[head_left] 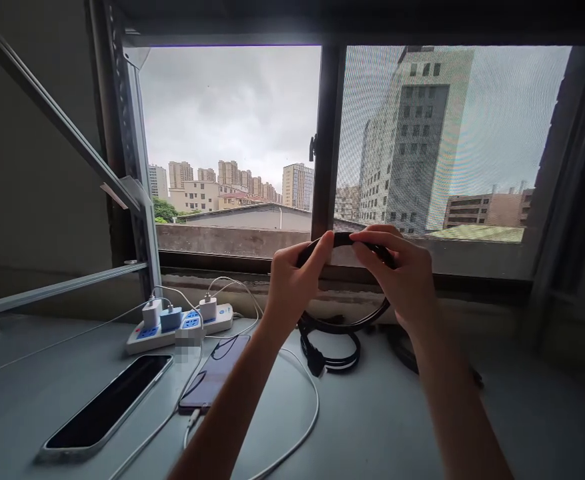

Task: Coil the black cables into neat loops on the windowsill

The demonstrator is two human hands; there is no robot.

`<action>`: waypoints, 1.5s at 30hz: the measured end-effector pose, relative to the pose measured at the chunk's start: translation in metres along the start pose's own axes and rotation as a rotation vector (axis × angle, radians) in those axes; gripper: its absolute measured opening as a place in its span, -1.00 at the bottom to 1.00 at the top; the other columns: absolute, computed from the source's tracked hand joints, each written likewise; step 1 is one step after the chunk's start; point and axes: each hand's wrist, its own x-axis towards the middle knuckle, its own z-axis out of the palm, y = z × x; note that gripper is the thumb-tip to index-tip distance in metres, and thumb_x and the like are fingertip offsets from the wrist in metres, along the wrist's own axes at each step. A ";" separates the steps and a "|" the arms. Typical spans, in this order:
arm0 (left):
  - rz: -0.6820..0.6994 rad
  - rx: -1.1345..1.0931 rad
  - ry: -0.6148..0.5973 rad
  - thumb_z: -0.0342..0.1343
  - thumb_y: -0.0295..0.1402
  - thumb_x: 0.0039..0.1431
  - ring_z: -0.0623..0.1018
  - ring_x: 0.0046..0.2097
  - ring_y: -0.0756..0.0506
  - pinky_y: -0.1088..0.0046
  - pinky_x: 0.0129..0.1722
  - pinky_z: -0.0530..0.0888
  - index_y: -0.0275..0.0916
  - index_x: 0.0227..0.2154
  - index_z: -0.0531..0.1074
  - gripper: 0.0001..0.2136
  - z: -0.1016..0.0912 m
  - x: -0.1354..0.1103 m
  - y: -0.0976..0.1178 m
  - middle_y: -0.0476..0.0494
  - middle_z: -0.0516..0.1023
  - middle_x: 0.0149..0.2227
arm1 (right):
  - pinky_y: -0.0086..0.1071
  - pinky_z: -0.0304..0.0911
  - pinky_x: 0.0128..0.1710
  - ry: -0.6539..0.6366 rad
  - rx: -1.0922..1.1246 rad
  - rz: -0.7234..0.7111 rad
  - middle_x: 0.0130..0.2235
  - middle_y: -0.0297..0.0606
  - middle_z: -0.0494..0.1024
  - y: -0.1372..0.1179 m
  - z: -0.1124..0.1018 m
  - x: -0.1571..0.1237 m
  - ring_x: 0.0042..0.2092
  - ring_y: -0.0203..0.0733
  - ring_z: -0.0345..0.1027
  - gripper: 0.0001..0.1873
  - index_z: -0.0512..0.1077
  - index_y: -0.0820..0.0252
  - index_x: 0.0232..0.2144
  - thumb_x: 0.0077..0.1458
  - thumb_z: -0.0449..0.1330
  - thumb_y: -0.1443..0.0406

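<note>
1. At the far left of my feed, a grey metal frame (pixel 62 113) slants down beside the window (pixel 328 133)
2. On the grey tabletop (pixel 367 433), a dark-screened phone (pixel 107 403) lies flat in a pale case
3. Behind it I see a white power strip (pixel 191 321) bearing chargers (pixel 208 308)
4. A second phone (pixel 217 370) lies nearer the middle, and the left forearm blocks my view of its near right side
5. The left hand (pixel 295 273) pinches a black cable (pixel 343 239) between thumb and fingers
6. That cable is up off the table before the window, its loop hanging between the forearms
7. Below, a black coil (pixel 345 365) rests on the table beside a dark plug (pixel 315 362); I cannot tell which cable owns it
8. The right hand (pixel 405 267) grips the cable's other side
9. Farther right, the right forearm partly hides another dark cable (pixel 403 350)
</note>
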 end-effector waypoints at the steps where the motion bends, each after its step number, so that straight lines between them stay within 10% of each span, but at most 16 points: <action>1: -0.006 -0.005 0.000 0.16 -0.08 0.11 0.01 -0.70 0.13 0.56 -0.75 -0.05 -0.24 -0.71 0.10 -0.52 0.000 0.000 0.000 0.09 -0.03 -0.73 | -0.45 0.20 -0.50 -0.002 0.012 0.012 -0.25 -0.30 0.46 -0.001 0.000 0.000 -0.31 -0.30 0.32 -0.89 0.58 0.04 -0.38 0.00 0.28 0.22; 17: -0.171 -0.052 0.054 0.20 -0.11 0.09 0.00 -0.74 0.15 0.58 -0.76 -0.10 -0.26 -0.75 0.06 -0.47 -0.007 0.002 0.009 0.10 -0.02 -0.77 | -0.40 0.25 -0.55 0.101 -0.306 0.092 -0.16 -0.23 0.45 0.000 0.008 -0.003 -0.56 -0.41 0.23 -0.63 0.49 0.13 -0.15 -0.07 0.30 0.22; 26: -0.150 -0.087 0.144 0.27 -0.08 0.02 -0.02 -0.75 0.15 0.54 -0.76 -0.12 -0.25 -0.76 -0.02 -0.40 -0.018 0.010 0.006 0.10 -0.04 -0.79 | -0.25 0.25 -0.30 -0.020 -0.557 0.190 -0.26 -0.16 0.55 0.009 0.006 -0.006 -0.26 -0.07 0.39 -0.65 0.51 0.19 -0.16 0.06 0.11 0.17; 37: -0.018 -0.228 0.232 0.31 0.01 -0.07 -0.02 -0.75 0.15 0.53 -0.76 -0.15 -0.24 -0.76 -0.06 -0.35 -0.017 0.013 -0.004 0.11 -0.05 -0.78 | -0.35 0.23 -0.41 0.008 -0.334 0.306 -0.49 -0.29 0.55 0.003 0.000 -0.002 -0.48 -0.22 0.38 -0.60 0.56 0.19 -0.32 -0.03 0.25 -0.01; 45: -0.227 -0.280 0.223 0.19 0.16 0.01 0.01 -0.73 0.14 0.61 -0.76 -0.09 -0.24 -0.73 -0.08 -0.32 -0.015 0.023 -0.058 0.11 -0.09 -0.76 | -0.48 -0.02 -0.60 -0.086 -0.149 0.463 -0.60 -0.36 0.41 0.005 -0.006 -0.002 -0.55 -0.39 0.14 -0.59 0.51 0.24 -0.56 -0.15 0.33 -0.02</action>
